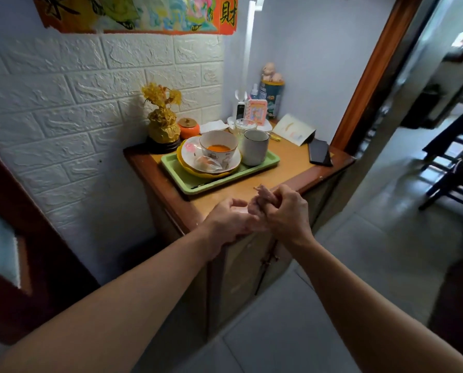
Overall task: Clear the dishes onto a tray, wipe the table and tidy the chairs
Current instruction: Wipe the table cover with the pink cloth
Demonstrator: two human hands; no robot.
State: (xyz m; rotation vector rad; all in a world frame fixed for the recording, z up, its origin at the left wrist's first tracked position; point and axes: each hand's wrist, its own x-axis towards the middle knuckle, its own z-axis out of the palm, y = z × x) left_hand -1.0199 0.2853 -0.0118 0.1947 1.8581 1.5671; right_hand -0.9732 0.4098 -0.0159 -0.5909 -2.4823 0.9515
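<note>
Gripped in my right hand (284, 211) was a small pinkish, crumpled cleaning cloth (258, 201), fingers curled round it just above the near edge of the wooden cabinet top (292, 168). My left hand (230, 219) sat against it with loosely curved fingers, touching the cloth's lower end; whether it actually pinched the fabric I could not tell.

I judged the cloth soft, light and limp, safe to bunch anywhere, best held in a wad so a flat face meets the surface.

Further back on the cabinet stood the pale green plastic tray (268, 160), carrying a stack of yellow and white plates (233, 164) with a patterned ceramic bowl (219, 145) of orange liquid on top, and a grey-white mug (255, 148) just beside them. That load looked heavy, breakable and liable to slop, so I reckoned it wanted both hands on the tray's short ends, kept level.
</note>
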